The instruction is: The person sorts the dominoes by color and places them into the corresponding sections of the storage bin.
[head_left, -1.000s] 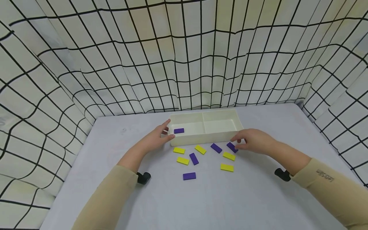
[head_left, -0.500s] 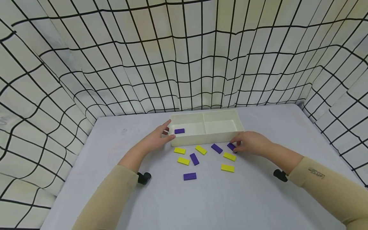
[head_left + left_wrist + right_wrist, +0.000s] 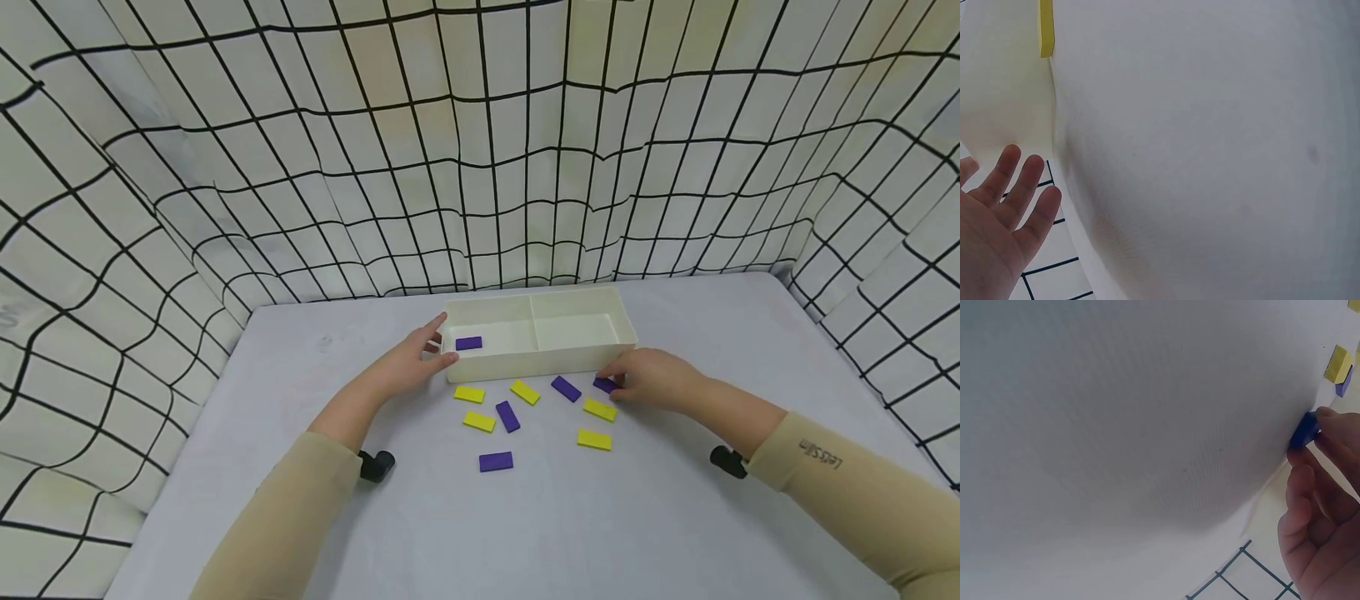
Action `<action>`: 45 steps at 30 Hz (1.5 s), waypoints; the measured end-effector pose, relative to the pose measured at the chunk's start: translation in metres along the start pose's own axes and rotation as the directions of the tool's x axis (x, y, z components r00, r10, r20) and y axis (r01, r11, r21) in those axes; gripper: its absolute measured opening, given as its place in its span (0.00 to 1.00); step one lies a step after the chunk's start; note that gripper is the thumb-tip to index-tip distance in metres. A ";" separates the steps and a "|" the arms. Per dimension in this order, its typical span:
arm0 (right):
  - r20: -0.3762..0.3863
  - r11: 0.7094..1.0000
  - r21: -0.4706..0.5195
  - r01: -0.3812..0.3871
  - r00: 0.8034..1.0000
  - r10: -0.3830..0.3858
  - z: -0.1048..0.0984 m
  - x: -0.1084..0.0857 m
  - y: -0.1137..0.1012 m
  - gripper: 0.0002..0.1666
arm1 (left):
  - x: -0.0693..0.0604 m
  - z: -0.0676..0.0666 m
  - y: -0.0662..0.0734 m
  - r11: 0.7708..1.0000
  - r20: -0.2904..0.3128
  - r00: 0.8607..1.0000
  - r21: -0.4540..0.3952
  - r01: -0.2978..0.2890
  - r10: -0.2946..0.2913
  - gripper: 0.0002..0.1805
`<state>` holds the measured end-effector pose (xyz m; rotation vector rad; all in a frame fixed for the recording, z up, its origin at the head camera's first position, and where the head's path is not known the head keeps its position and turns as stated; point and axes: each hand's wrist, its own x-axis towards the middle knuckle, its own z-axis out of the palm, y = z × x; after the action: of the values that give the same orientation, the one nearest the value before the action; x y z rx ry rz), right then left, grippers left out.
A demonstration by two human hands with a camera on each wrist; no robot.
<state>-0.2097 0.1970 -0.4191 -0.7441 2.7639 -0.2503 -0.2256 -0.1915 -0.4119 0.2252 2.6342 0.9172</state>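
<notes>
A white two-compartment box (image 3: 498, 364) stands at the back of the table, with one purple block (image 3: 468, 342) in its left compartment. My left hand (image 3: 405, 362) is at the box's left end, thumb by the front wall and index finger by the back corner; the left wrist view shows its fingers spread and fairly straight. Just in front of the box's right corner, my right hand (image 3: 654, 379) pinches a purple block (image 3: 1304, 430) between thumb and fingers, low at the table. Part of that block is hidden by the fingers.
Several yellow blocks (image 3: 478, 421) and purple blocks (image 3: 496, 462) lie scattered on the white tabletop (image 3: 570, 525) in front of the box. A wall of black netting over white sheeting (image 3: 487, 167) rises behind and at both sides.
My right hand has moved slightly left and down, and its fingers have closed round the purple block, which has turned a little. The left hand stays at the box.
</notes>
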 end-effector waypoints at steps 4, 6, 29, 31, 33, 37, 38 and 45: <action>0.008 1.000 -0.006 -0.022 1.000 0.022 0.001 -0.001 -0.001 0.20 | 0.000 0.000 0.000 1.000 0.002 1.000 0.010 0.005 -0.005 0.48; 0.009 0.999 -0.006 -0.034 0.999 0.034 0.001 -0.002 -0.001 0.20 | 0.000 0.000 0.000 1.000 0.003 1.000 0.013 0.008 -0.008 0.48; -0.040 0.997 0.029 0.073 0.997 -0.072 -0.033 -0.022 0.002 0.20 | 0.001 -0.004 0.000 1.000 0.023 1.000 -0.017 -0.002 0.003 0.48; -0.043 0.996 0.033 0.079 0.996 -0.078 -0.038 -0.021 0.001 0.20 | 0.001 -0.004 0.000 1.000 0.023 1.000 -0.018 0.001 0.000 0.48; -0.048 0.995 0.041 0.091 0.995 -0.089 -0.044 -0.020 -0.001 0.21 | 0.001 -0.004 0.000 1.000 0.025 1.000 -0.021 0.002 -0.001 0.48; -0.058 0.993 0.053 0.108 0.993 -0.105 -0.055 -0.017 -0.008 0.21 | 0.000 -0.005 0.000 1.000 0.027 1.000 -0.020 0.006 -0.006 0.48; -0.060 0.992 0.058 0.112 0.992 -0.108 -0.057 -0.015 -0.009 0.21 | 0.000 -0.005 0.000 1.000 0.027 1.000 -0.020 0.005 -0.005 0.48; -0.064 0.988 0.057 0.140 0.989 -0.137 -0.066 0.003 -0.021 0.21 | 0.003 -0.006 -0.002 1.000 0.036 0.999 -0.024 0.011 -0.010 0.49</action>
<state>-0.2227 0.1839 -0.3521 -0.9285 2.7493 -0.3899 -0.2303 -0.1956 -0.4098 0.2191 2.5880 0.9327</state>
